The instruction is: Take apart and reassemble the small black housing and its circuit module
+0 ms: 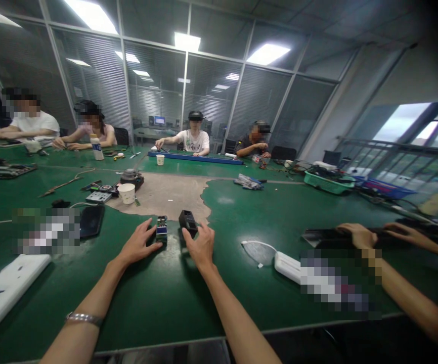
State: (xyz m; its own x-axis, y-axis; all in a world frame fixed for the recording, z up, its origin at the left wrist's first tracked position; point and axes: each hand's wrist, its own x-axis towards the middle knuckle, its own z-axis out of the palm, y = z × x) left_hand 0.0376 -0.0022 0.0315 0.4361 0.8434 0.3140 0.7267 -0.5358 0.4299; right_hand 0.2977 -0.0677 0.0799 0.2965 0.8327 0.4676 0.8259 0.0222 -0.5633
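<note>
My left hand (143, 241) lies at the left of a small circuit board module (162, 229), its thumb and fingers spread apart. The thumb tip comes close to the module's near end; whether it touches is unclear. The module stands on the green table and has a blue-and-white part on it. My right hand (200, 245) grips a black rectangular plastic case (187, 221) between thumb and fingers. The case has an opening at its far end and is tilted, a short way right of the module.
A white power bank (288, 267) with a cable is right of me, near another person's hands (359, 236) on a dark long part. A phone (92, 220), paper cup (127, 193) and white case (12, 293) lie left. Green basket (329, 183) stands far right. Several people sit opposite.
</note>
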